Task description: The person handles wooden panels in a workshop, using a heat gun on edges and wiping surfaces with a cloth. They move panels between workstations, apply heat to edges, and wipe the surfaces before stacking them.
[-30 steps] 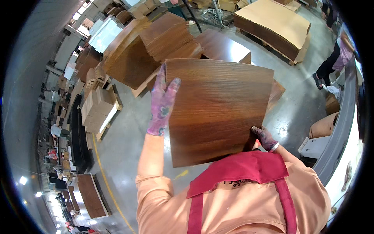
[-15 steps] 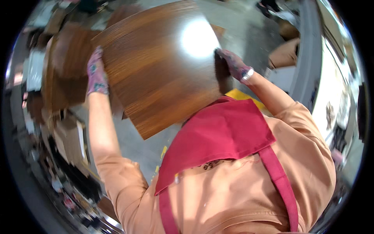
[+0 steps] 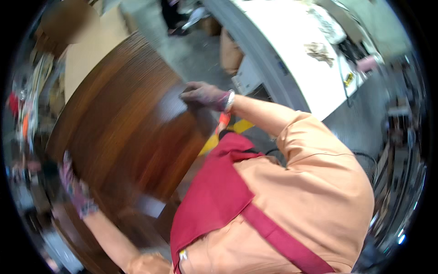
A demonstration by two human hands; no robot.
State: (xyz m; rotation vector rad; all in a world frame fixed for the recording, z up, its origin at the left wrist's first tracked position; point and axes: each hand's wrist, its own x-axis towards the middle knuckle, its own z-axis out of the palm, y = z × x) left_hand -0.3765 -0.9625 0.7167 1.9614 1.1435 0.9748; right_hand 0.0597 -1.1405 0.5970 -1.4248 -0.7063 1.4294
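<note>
A large dark-brown wood-grain panel (image 3: 123,118) with a glossy face is held up in front of me, tilted. My left hand (image 3: 76,187), in a patterned purple glove, closes on its left edge; motion smears the fingers a little. On the opposite edge, my right hand (image 3: 206,96) grips with curled fingers, in a similar, dirtier glove. The panel hides the far side of both grips. Its near end comes close to my red apron (image 3: 212,187).
To the right stands a long white-topped worktable (image 3: 292,50) with a grey edge (image 3: 255,45). Brown cardboard (image 3: 86,59) lies beyond the panel. A tan carton (image 3: 230,52) stands by the table. At the lower left are more brown boards (image 3: 75,228). Another person's legs (image 3: 173,18) show at the top.
My view has swung to the right, bringing the worktable further in. The panel has turned with me and now slants toward the lower left, with both hands still on its edges.
</note>
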